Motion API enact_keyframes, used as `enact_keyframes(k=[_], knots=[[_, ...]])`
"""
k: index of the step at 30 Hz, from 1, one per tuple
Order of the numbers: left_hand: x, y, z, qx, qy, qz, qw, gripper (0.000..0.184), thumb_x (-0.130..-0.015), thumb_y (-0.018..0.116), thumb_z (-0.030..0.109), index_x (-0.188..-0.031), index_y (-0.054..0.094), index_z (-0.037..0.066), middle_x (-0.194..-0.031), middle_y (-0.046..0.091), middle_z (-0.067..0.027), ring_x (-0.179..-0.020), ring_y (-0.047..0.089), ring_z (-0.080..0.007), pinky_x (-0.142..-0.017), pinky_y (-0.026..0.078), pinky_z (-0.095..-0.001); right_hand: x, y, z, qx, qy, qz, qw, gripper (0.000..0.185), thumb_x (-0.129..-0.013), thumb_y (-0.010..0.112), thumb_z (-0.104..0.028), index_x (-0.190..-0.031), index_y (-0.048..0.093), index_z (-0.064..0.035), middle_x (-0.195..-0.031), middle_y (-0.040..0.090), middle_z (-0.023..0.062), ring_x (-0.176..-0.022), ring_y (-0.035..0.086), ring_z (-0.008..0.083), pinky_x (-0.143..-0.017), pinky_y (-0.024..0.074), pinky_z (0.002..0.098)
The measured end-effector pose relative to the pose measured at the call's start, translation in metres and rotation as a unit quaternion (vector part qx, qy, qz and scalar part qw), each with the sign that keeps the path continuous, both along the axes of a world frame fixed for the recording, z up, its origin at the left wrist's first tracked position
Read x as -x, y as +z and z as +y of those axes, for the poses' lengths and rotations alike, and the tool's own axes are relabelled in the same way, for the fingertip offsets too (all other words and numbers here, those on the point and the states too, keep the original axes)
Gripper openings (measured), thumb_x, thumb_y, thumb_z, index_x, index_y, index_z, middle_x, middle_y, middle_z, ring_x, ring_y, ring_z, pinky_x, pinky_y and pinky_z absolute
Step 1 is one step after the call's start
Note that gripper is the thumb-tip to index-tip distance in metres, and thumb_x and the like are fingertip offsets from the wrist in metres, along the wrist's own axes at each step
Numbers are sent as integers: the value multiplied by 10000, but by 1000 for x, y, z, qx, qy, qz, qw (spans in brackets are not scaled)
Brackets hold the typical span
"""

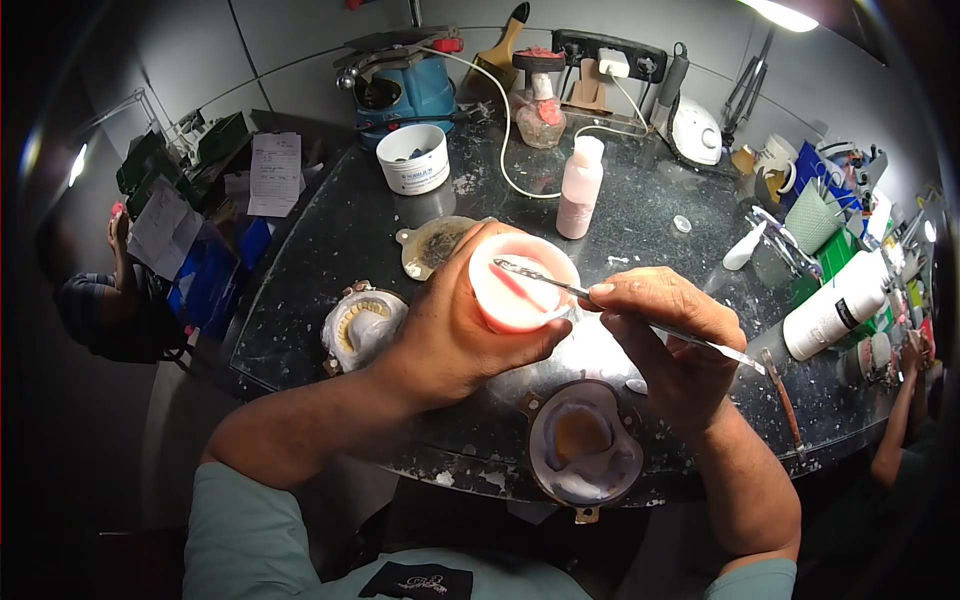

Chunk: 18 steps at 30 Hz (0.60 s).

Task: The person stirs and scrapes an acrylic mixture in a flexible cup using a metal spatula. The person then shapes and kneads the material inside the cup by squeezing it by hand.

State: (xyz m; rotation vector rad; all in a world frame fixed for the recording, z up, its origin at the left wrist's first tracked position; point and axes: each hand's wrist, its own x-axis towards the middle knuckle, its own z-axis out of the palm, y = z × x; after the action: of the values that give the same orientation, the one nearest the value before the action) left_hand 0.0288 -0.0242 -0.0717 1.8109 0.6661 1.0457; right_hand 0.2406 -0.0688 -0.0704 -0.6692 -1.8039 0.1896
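Holding cup (547, 246) above bench (300, 290) in left hand (450, 325), with fingers clamped round its wall; pinching spatula (525, 270) in right hand (680, 335), between thumb and fingers, over the cup's mouth. Seemingly partway: already with pale mix (528, 297) in, not yet emptied out (nor visibly in mould (585, 440)).

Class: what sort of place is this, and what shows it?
Probably a dental laboratory: a mould with a row of tooth shapes lies on the white-spattered bench, another mould sits at the front edge, and the right hand holds a slim tool at a pink cup.
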Motion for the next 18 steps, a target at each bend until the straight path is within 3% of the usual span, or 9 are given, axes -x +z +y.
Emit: enact_keyframes(k=[2,5,11,18], knots=[[0,0,-2,22,2,-10,1000,478,-772,850,106,-1144,553,59,-1078,563,-50,-1070,569,-150,-957,457,-308,-1,2,0,-5,8,-3,1000,225,-788,759,64,-1006,726,17,-938,742,127,-837,721,253,-736,557,344],[2,1,2,-49,-2,13,999,470,-766,838,77,-1142,556,60,-1073,568,-45,-1055,573,-147,-952,460,-298,-2,5,1,-12,17,-12,1000,227,-785,758,64,-1006,720,23,-939,741,123,-837,719,264,-741,551,354],[1,2,1,10,-41,-6,999,460,-762,829,79,-1137,569,31,-1086,549,-51,-1030,548,-130,-928,442,-288,-1,3,0,-16,11,-9,1000,209,-794,748,50,-999,716,23,-947,740,113,-837,718,276,-759,545,363],[1,5,-1,5,-30,11,999,470,-748,821,41,-1138,559,67,-1068,579,-39,-1041,579,-130,-942,467,-286,-1,3,0,6,23,4,1000,206,-799,745,43,-1001,721,10,-937,737,113,-835,718,271,-756,545,361]])
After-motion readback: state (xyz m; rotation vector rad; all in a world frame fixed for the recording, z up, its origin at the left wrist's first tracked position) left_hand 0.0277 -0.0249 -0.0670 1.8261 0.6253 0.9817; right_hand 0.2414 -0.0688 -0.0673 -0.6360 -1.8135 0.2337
